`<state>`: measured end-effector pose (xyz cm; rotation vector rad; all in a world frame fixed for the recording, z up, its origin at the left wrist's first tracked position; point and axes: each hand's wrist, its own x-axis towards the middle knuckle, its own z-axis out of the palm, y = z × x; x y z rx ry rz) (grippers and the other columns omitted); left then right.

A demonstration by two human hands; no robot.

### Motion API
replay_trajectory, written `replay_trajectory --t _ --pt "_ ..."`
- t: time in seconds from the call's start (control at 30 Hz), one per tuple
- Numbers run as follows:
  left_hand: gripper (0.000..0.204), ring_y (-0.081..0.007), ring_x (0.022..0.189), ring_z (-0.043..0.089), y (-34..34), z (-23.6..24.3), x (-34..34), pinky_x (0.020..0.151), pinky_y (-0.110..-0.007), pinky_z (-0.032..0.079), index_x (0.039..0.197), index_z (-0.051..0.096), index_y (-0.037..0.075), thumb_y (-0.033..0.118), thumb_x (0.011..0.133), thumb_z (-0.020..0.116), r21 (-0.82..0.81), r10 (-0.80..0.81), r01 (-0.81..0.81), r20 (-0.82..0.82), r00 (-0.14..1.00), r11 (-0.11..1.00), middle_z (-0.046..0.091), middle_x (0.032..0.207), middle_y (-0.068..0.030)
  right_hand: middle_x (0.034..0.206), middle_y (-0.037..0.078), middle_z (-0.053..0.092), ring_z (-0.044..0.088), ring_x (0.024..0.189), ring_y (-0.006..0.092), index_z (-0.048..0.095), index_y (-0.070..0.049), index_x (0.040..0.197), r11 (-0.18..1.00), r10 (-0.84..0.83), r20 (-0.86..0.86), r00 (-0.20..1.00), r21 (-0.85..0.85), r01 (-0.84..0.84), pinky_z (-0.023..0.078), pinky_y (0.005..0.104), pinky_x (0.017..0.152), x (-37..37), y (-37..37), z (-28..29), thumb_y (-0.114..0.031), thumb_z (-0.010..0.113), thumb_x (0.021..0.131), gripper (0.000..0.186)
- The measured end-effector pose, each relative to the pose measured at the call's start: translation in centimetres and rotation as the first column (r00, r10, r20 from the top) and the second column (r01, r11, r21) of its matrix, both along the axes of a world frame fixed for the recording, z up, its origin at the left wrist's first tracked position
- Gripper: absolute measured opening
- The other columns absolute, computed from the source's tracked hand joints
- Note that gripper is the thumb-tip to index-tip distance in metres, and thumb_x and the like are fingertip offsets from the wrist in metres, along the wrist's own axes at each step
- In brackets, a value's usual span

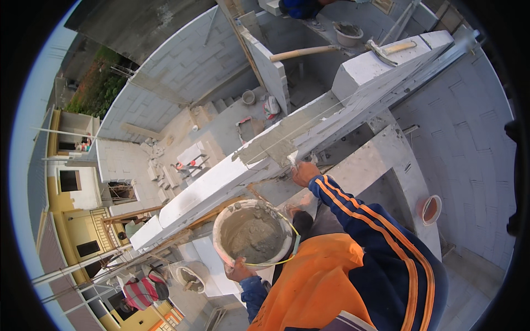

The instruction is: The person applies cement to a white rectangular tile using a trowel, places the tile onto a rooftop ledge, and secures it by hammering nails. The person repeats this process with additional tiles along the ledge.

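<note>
My left hand [240,270] grips the rim of a round bucket [222,251], holding it tilted beside the wall. Grey wet mortar [254,237] lies inside, and a yellow handle hangs along the bucket's right side. At the top edge of the white block wall [204,185], my right hand [305,174] is closed. A small whitish, mortar-smeared piece sticks out past its fingers; the rest is hidden, so its kind cannot be told. Just beyond this hand, a layer of grey mortar [268,144] covers the wall top. A thin string runs above it.
A large white block [361,71] sits farther along the wall, with a wooden-handled tool [397,48] on top. Planks form a platform [381,154] on my right, bearing a small bucket [429,209]. Loose blocks [165,176] lie far below. Another person [301,8] is at the top.
</note>
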<state>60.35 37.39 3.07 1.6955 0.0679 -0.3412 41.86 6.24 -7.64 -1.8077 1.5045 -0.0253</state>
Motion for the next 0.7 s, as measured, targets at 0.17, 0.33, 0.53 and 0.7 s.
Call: replay_trajectory --t 0.17,0.33,0.53,0.7 --pt "0.036 -0.0178 0.076 0.059 1.1 -1.1 1.0 0.071 -0.030 0.048 0.093 0.064 -0.004 -0.006 0.057 0.060 0.058 -0.035 0.033 0.024 0.999 0.998 0.063 0.088 -0.0036 0.096 0.030 0.068 0.066 0.094 0.0469 0.065 0.005 0.105 0.978 -0.187 -0.058 0.981 -0.105 0.180 0.052 0.0511 0.087 -8.0 -7.4 -2.2 -0.036 0.050 0.096 0.045" --pt "0.034 -0.0173 0.076 0.059 1.0 -1.6 1.5 0.071 -0.030 0.048 0.091 0.064 -0.004 -0.004 0.058 0.059 0.035 -0.045 0.044 0.040 0.998 0.998 0.063 0.088 -0.0036 0.093 0.031 0.068 0.065 0.094 0.0484 0.066 0.000 0.109 0.862 -0.505 0.124 0.854 0.019 0.507 0.052 0.0504 0.086 -14.0 -10.1 -7.4 -0.040 0.049 0.097 0.045" --pt "0.031 -0.0153 0.072 0.058 1.4 -1.5 2.3 0.070 -0.028 0.048 0.089 0.064 -0.001 -0.006 0.059 0.059 0.100 -0.035 0.028 0.073 0.997 0.995 0.064 0.083 -0.0031 0.072 0.024 0.066 0.068 0.063 0.0397 0.061 0.004 0.092 0.828 -0.559 0.075 0.826 0.110 0.550 0.055 0.0473 0.058 -15.2 0.4 -6.5 -0.037 0.048 0.100 0.043" --pt "0.037 -0.0134 0.073 0.057 0.4 -1.3 1.9 0.071 -0.028 0.048 0.097 0.066 -0.003 -0.010 0.061 0.061 0.098 -0.033 0.017 0.155 0.987 0.995 0.063 0.085 -0.0017 0.095 0.032 0.066 0.064 0.089 0.0493 0.061 0.002 0.104 0.980 0.198 0.201 0.959 -0.075 -0.186 0.050 0.0537 0.079 -9.9 7.8 3.0 -0.034 0.056 0.094 0.038"
